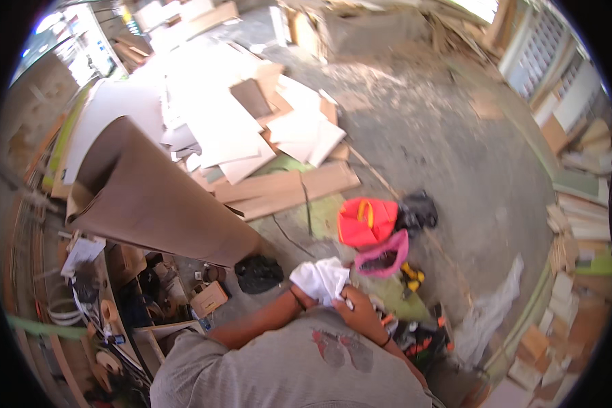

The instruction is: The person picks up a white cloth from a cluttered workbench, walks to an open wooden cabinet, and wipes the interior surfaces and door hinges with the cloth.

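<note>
A bunched white cloth (321, 279) is in front of my chest, between my two hands. My right hand (358, 307) is closed, its fingers pinching the cloth's right side. My left hand (304, 296) is bent inward at the cloth's left side. The cloth covers its fingers, so their grip is hidden. Just beyond my right hand are a pink-rimmed bag or cloth piece (382, 256) and a bright red-orange bag (367, 222) with a yellow strip. A black plastic bag (259, 273) lies on the floor beyond my left forearm.
A large rolled brown sheet (163, 197) rises at the left. Behind it spreads a pile of pale boards (231, 122). A cluttered wooden tool box (163, 292) stands at the lower left. Tools (421, 336), clear plastic sheeting (491, 316) and stacked wood offcuts (551, 340) are on the right.
</note>
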A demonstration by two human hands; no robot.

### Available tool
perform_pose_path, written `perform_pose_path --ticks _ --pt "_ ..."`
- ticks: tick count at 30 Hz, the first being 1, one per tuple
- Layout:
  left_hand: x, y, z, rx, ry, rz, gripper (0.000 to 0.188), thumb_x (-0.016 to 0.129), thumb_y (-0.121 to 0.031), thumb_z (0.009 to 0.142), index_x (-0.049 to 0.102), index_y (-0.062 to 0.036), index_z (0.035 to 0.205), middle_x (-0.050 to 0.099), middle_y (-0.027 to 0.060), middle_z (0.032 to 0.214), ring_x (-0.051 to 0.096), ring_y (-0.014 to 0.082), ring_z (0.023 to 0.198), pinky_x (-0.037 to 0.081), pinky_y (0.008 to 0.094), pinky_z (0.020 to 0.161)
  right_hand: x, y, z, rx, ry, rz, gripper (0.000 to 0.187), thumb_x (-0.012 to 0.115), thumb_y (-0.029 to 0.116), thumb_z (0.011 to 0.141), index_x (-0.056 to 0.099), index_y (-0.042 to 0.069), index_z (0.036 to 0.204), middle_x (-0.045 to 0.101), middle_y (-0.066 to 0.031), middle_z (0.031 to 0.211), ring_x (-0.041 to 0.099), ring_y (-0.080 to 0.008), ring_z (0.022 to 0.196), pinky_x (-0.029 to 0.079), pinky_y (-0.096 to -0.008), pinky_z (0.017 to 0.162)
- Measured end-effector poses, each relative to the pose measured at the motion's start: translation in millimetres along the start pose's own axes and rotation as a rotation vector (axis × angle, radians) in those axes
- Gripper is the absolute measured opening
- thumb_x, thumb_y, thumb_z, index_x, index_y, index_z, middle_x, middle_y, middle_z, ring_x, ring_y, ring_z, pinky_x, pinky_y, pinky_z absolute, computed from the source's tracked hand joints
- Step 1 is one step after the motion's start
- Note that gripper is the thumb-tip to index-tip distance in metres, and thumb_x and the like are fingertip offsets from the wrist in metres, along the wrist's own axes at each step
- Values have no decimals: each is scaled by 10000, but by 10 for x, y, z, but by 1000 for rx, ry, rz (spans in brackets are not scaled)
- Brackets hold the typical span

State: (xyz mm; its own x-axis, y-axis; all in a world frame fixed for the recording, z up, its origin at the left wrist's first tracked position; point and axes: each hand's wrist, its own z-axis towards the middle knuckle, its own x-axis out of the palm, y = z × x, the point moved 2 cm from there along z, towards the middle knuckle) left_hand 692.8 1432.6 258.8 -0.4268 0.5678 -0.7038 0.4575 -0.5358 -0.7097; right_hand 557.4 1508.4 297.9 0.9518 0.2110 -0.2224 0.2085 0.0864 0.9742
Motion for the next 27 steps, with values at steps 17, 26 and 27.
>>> perform_pose_path --ticks 17,26,27 --pt "-810 582 2147 129 -135 375 101 533 -307 717 550 -215 682 510 23 705 565 204 591 403 354 447 -1099 -756 1526 258 -177 -203 171 609 141 755 568 -24 783 528 -55 628 449 -80 597 383 -273 536" --pt "-2124 1819 2961 67 -290 31 191 567 -294 704 585 -200 869 559 38 888 553 222 831 438 333 667 -1473 -598 3836 279 88 -235 224 613 189 757 581 -29 796 574 -141 663 521 -139 598 417 -299 565" --pt "-2209 1812 3008 54 -289 26 191 567 -294 704 585 -200 869 559 38 888 553 222 831 438 333 667 -1510 -624 3980 277 104 -225 222 613 191 754 585 -26 792 592 -130 687 535 -125 634 426 -287 589"
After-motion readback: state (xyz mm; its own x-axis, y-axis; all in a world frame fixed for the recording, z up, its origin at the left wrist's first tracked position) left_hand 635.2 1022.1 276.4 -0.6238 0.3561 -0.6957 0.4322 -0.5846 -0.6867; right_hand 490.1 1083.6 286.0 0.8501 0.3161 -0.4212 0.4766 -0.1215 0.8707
